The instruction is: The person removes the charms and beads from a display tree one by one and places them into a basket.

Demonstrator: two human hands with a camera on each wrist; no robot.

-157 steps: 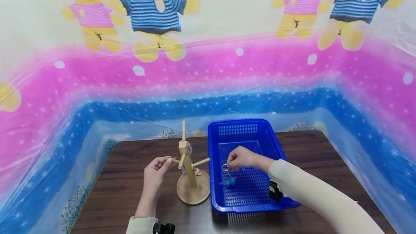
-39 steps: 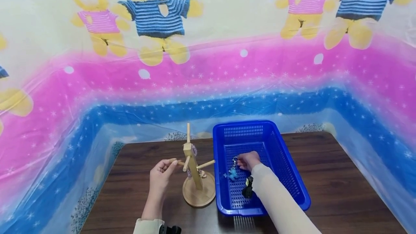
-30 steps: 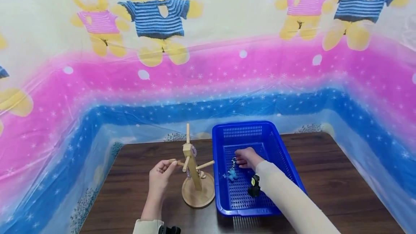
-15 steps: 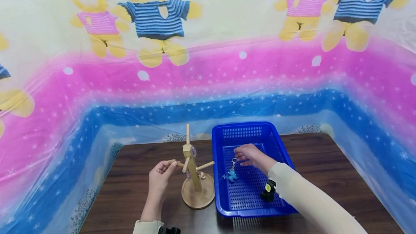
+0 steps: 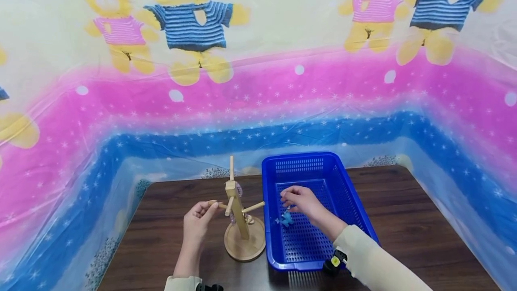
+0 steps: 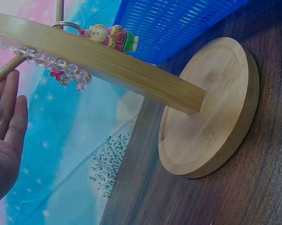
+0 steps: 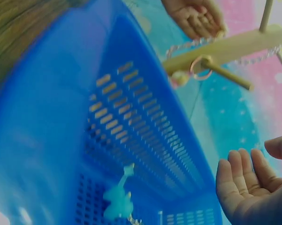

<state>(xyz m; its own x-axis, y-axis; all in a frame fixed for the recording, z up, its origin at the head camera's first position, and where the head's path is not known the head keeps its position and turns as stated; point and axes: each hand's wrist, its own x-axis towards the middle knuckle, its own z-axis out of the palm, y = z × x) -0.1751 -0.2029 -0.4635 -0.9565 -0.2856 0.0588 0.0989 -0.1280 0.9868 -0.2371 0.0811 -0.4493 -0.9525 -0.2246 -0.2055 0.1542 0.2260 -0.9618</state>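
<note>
My left hand [image 5: 195, 228] pinches a side peg of the wooden stand [image 5: 241, 219] between thumb and fingertips in the head view. A bead bracelet [image 6: 50, 63] hangs on the stand, as does a keychain with a small pink and green figure [image 6: 113, 38]. Inside the blue basket [image 5: 267, 237] lies a keychain with a light blue animal figure [image 7: 116, 204]. Just above it hovers my right hand [image 5: 307, 203], which hides part of its ring in the head view. The right wrist view shows that hand's fingers loosely bent, with nothing between them.
The stand's round base [image 5: 244, 250] rests on the dark wood table [image 5: 149, 237], close to the basket's left side. A printed cloth with teddy bears [image 5: 198, 26] surrounds the table's back and sides.
Earlier the light blue keychain hung from my right hand; it now lies in the basket. Over the last half second my right hand shifted left and lower over it. My left hand kept its place.
</note>
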